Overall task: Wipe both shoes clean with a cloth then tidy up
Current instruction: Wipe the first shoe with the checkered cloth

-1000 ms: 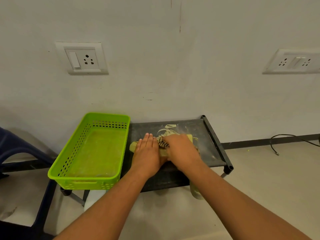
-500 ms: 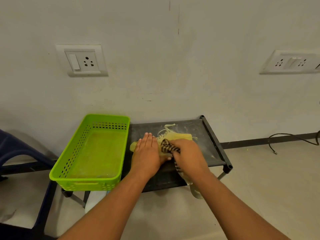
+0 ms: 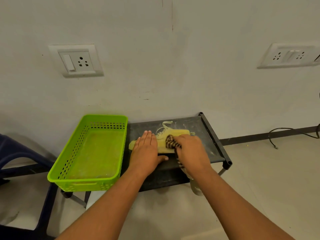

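A pale yellow shoe [image 3: 161,143] with loose white laces lies on its side on the small black table [image 3: 192,126]. My left hand [image 3: 146,153] rests flat on the shoe's left end, fingers straight, thumb along its near edge. My right hand [image 3: 192,151] grips a dark striped cloth [image 3: 171,143] and presses it on the middle of the shoe. A tail of the cloth hangs under my right wrist. Below the table's front edge shows what may be a second pale shoe [image 3: 195,187], mostly hidden by my right forearm.
A bright green perforated basket [image 3: 69,159], holding nothing, stands on the table's left end, overhanging it. A dark blue chair [image 3: 20,153] is at the far left. The wall with two sockets is close behind. A black cable [image 3: 284,134] lies on the floor at right.
My right hand slid back toward me and then forward again with the cloth over the shoe. The left hand stayed in place holding the shoe.
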